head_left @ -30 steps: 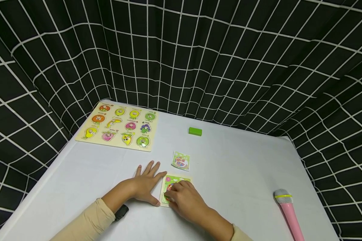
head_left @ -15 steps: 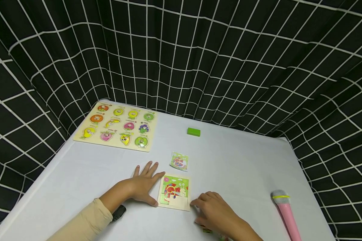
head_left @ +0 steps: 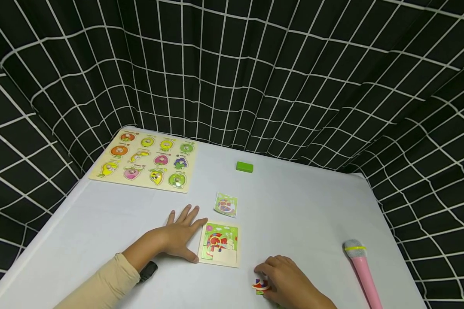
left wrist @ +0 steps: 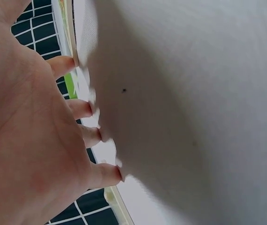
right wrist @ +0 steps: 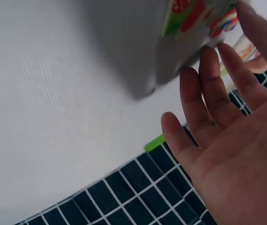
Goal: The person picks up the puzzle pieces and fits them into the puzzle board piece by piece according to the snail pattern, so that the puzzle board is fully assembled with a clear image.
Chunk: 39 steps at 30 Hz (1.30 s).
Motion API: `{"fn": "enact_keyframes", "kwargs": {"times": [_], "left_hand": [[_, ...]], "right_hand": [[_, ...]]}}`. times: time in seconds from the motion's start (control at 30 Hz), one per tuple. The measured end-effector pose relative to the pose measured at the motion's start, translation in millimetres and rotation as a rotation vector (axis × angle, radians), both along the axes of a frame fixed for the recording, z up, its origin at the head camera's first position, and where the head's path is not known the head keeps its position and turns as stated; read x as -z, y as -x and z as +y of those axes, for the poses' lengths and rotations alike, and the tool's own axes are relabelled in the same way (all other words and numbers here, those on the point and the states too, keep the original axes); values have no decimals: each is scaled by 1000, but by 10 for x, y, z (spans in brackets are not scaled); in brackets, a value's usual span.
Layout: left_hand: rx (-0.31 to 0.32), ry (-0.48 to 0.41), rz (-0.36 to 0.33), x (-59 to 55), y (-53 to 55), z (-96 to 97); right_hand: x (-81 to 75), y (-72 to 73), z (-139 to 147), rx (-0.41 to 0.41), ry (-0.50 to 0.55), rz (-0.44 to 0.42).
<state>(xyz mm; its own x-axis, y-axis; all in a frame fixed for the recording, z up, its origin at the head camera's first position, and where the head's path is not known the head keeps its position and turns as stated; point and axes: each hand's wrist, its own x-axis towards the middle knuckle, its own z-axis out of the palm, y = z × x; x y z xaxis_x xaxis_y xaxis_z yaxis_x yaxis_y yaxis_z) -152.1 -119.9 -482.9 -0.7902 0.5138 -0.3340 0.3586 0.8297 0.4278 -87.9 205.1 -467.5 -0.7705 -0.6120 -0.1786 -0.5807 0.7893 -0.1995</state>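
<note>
The right hand [head_left: 288, 285], nearest the viewer, curls its fingers round a small puzzle piece [head_left: 260, 285] printed in red, blue and green, pinched at the fingertips just above the counter [head_left: 313, 214]; the right wrist view shows the piece [right wrist: 196, 14] at the tips of the fingers [right wrist: 208, 79]. Just beyond and to the left of this hand lies a small square puzzle board [head_left: 218, 243], flat on the counter, with a bare pale patch at its near right corner. The left hand [head_left: 179, 236] lies flat and open, fingers spread and straight, palm down, its thumb along the board's left edge. Just beyond the board, apart from it, lies a loose picture card [head_left: 226, 204]. To the right of the right hand, well apart, lies a pink toy microphone [head_left: 361, 268]. Farther out sits a green block [head_left: 244, 167], and beyond the left hand, near the far left corner, lies a fruit peg puzzle [head_left: 145, 159]. A black grid-patterned curtain [head_left: 255, 73] encloses the counter.
</note>
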Motion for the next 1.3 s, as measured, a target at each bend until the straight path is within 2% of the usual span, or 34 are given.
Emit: {"fn": "enact_keyframes", "kwargs": {"times": [0.07, 0.3, 0.43, 0.67, 0.97, 1.13, 1.3], "left_hand": [[1, -2, -1, 0, 0, 0], [2, 9, 0, 6, 3, 10], [-3, 9, -4, 6, -1, 18], [-5, 12, 3, 19, -5, 15], [-9, 24, 0, 28, 7, 3], [-9, 28, -2, 39, 11, 1], [2, 42, 0, 17, 11, 4]], "right_hand": [[27, -7, 2, -16, 8, 32], [48, -28, 0, -39, 6, 47], [65, -33, 16, -97, 32, 106], [26, 28, -16, -144, 79, 139], [-80, 257, -420, -168, 67, 238], [-74, 368, -657, -187, 70, 274], [-25, 419, -803, -205, 59, 283]]}}
